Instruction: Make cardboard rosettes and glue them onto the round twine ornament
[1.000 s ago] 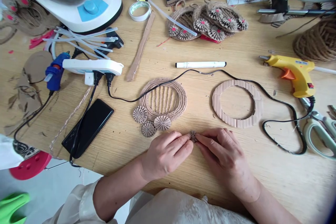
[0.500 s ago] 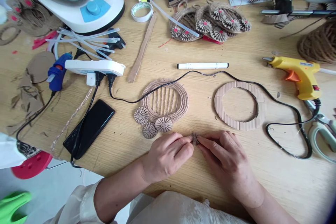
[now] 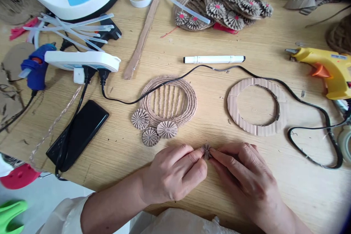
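Observation:
Between my two hands, near the table's front edge, is a small pleated cardboard rosette (image 3: pixel 207 151). My left hand (image 3: pixel 177 173) pinches its left side, and my right hand (image 3: pixel 246 179) grips it from the right. Fingertips cover much of its rim. Up and to the left lies a twine-wrapped ring (image 3: pixel 190 104) with strands strung across its opening. Three bigger rosettes (image 3: pixel 167 129) sit at its lower left edge. A flat cardboard ring (image 3: pixel 236 111) lies beyond my right hand.
A black cable (image 3: pixel 203 66) crosses the twine ring and loops at right near a yellow glue gun (image 3: pixel 326 69). A white marker (image 3: pixel 214 59) lies mid-table. At left are a power strip (image 3: pixel 82 60), black phone-like slab (image 3: pixel 78 135) and blue glue gun (image 3: pixel 38 66). Decorated rings (image 3: pixel 219 7) lie behind.
The view has shifted closer, so things at the sides sit farther outward. Both hands keep hold of the small rosette, with little visible change in grip.

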Demonstrator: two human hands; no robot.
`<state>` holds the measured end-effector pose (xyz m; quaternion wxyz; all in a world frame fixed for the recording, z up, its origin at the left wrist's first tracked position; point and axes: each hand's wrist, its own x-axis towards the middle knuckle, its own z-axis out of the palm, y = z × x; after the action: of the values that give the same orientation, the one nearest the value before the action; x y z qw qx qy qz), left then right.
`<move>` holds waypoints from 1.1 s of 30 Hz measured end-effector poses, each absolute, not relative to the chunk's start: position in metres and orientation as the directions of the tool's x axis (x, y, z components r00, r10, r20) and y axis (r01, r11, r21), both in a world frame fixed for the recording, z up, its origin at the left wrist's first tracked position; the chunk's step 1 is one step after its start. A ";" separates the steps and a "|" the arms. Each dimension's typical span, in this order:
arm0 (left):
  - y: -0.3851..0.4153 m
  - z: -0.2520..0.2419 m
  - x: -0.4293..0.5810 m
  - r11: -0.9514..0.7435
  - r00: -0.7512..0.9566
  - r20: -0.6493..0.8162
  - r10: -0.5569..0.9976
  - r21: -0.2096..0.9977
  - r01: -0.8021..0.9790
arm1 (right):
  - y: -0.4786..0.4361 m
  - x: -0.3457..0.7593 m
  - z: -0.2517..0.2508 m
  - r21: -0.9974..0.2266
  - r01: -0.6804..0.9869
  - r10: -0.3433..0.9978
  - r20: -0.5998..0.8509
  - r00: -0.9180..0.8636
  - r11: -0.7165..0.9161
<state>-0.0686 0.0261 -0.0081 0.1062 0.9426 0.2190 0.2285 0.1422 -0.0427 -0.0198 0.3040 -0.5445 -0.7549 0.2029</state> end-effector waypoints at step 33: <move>0.020 -0.018 -0.063 -0.815 0.717 0.394 0.575 0.352 0.460 | -0.043 0.142 -0.024 -0.602 0.723 0.938 0.275 -0.209 0.338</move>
<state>-0.0633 0.0196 -0.0176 0.1150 0.9194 0.2814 0.2497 0.1419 -0.0433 -0.0241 0.3081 -0.5481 -0.7577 0.1747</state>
